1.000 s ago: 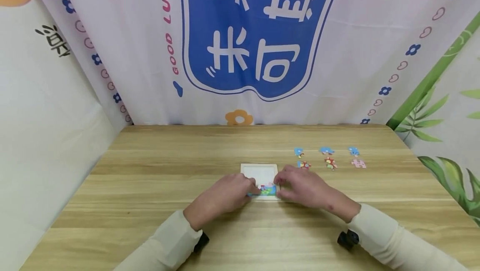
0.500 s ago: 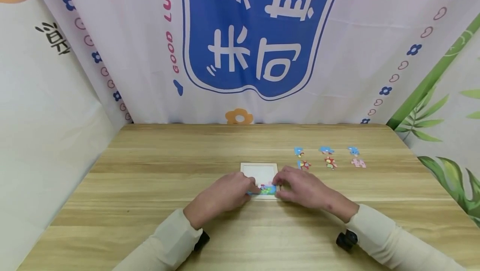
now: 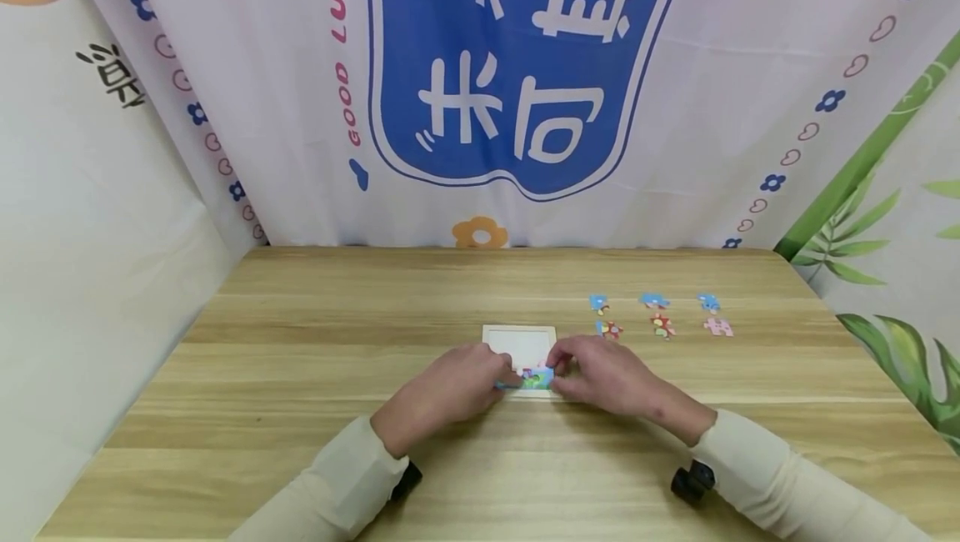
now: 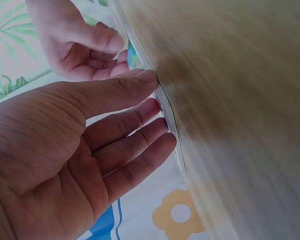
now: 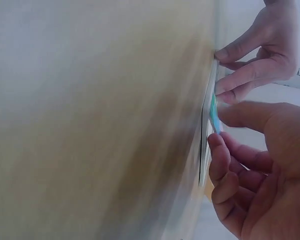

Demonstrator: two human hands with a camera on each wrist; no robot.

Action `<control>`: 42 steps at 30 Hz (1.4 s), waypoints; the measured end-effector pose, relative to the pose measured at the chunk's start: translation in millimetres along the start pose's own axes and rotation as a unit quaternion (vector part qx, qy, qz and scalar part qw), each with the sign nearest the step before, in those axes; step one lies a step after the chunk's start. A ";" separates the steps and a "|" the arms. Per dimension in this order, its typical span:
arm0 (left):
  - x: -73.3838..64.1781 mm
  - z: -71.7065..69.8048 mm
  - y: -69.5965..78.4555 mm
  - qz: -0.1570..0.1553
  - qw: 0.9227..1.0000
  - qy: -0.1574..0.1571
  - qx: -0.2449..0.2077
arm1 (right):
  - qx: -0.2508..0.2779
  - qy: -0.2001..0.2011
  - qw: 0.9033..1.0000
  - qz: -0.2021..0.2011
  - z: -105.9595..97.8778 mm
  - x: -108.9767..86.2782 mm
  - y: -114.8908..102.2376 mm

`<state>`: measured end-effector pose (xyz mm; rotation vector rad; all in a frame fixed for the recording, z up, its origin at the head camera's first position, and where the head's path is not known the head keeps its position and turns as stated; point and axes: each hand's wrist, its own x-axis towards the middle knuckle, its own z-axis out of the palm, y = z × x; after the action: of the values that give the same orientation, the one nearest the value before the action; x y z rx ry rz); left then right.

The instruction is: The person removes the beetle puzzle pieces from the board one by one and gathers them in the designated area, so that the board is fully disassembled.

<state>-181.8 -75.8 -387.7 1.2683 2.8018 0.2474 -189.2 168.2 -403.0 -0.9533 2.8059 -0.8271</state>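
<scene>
The shallow puzzle frame point(image 3: 519, 328) lies flat near the middle of the tabletop point(image 3: 300, 358), with colored pieces point(image 3: 536, 377) along its near side. The left hand point(image 3: 465, 379) rests its fairly straight fingers on the frame's left part; the right hand point(image 3: 600, 371) seems to pinch the rightmost of those pieces, its grip closed between thumb and forefinger, the piece slightly tilted. 6 loose pieces point(image 3: 662, 325) lie to the right and far, in 2 rows of 3. The pieces look thin, light and stiff, best taken by opposite edges, since the narrow tabs could bend; the light frame may slide unless steadied by its rim.
</scene>
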 end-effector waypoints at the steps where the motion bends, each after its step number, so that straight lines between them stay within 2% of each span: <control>1: 0.3 0.0 0.5 0.001 1.000 0.000 -0.002 | 0.009 0.005 1.000 0.005 0.3 -0.4 0.1; 6: 1.7 1.2 1.4 -0.004 1.000 -0.002 -0.008 | 0.047 0.022 0.999 0.012 1.2 -0.8 1.2; 10: 1.8 1.6 0.3 -0.006 1.000 -0.002 -0.009 | 0.082 0.018 0.996 0.011 -1.0 -0.3 3.3; 17: -0.7 1.5 -1.5 -0.005 1.000 0.005 -0.015 | 0.104 0.030 0.994 0.031 -17.6 -12.8 18.4; 24: -1.0 2.5 -1.8 0.006 1.000 0.013 -0.011 | 0.107 0.047 0.990 0.077 -42.8 -39.2 48.0; 30: -0.2 2.4 -1.9 0.005 1.000 0.015 -0.012 | 0.114 0.037 0.987 0.108 -70.0 -62.8 77.9; 42: -0.2 -0.5 0.5 -0.013 1.000 0.007 -0.021 | 0.093 -0.025 0.988 0.120 -117.0 -99.8 139.6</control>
<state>-181.3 -75.7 -387.2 1.2246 2.8078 0.3122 -211.5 373.9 -385.1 -0.5863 2.6720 -0.9926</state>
